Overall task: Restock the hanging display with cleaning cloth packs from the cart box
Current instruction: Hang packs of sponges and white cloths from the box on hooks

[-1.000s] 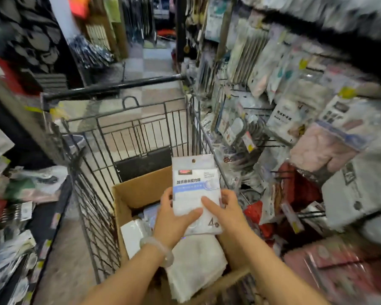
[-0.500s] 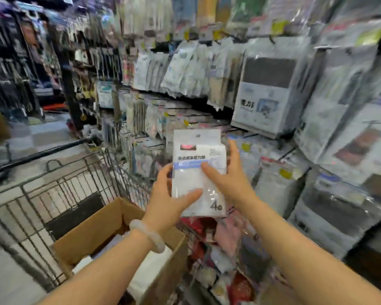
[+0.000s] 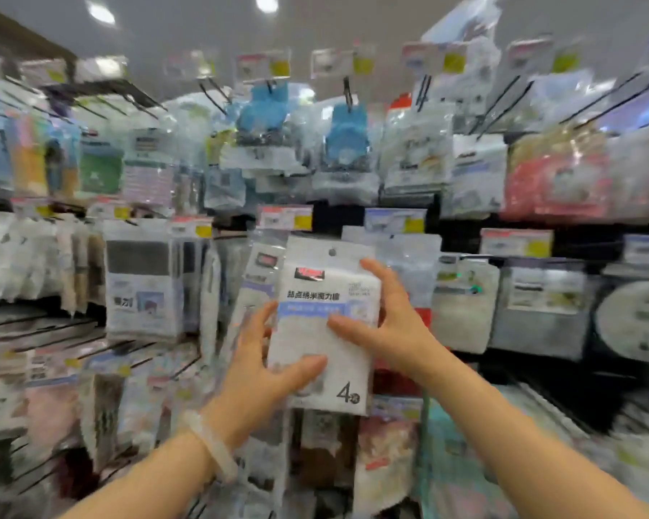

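Note:
I hold one white cleaning cloth pack (image 3: 317, 331) upright in front of the hanging display (image 3: 356, 234). It has a blue band, a red logo, a "4" at its lower corner and a hang hole at the top. My left hand (image 3: 263, 372) grips its lower left edge, thumb across the front. My right hand (image 3: 386, 324) holds its right side, thumb on the front and fingers behind. The cart and its box are out of view.
Rows of bagged cloths and sponges hang from black pegs all around: grey-and-white packs (image 3: 143, 282) to the left, blue items (image 3: 345, 140) above, pink packs (image 3: 555, 185) upper right. Yellow price tags (image 3: 413, 222) sit on peg ends. The view is blurred.
Both hands have lifted the pack from over the cart box up to the display. The view has swung right and up, so cart and box have left the frame.

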`<state>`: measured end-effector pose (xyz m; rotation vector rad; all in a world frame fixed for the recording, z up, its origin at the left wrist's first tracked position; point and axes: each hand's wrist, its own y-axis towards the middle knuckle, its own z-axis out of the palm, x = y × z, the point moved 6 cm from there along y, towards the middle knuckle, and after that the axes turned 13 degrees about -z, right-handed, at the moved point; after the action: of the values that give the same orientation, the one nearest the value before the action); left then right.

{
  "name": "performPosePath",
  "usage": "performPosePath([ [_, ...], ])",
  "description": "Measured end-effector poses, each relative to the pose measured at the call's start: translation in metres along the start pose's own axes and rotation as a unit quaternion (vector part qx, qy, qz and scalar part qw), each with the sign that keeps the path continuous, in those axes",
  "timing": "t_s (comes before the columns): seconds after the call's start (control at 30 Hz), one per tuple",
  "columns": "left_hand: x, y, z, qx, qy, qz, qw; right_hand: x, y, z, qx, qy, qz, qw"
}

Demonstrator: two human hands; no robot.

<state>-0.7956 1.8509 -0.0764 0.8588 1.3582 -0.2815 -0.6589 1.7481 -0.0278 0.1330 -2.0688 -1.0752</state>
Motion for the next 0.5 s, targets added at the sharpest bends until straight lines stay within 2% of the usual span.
performPosePath([
  [0.17,-0.077,0.025,0.144,0.074,-0.016,0.086,0.993,0.048,-0.002,-0.165,-0.068,-0.041,-0.049,0.996],
  [0.27,-0.116,0.035,0.217,0.091,-0.010,0.124,0.988,0.071,-0.007,-0.248,-0.100,-0.054,-0.057,0.992],
  [0.5,-0.153,0.061,0.331,0.152,-0.042,0.146,0.977,0.070,-0.006,-0.361,-0.122,-0.080,-0.036,0.989],
])
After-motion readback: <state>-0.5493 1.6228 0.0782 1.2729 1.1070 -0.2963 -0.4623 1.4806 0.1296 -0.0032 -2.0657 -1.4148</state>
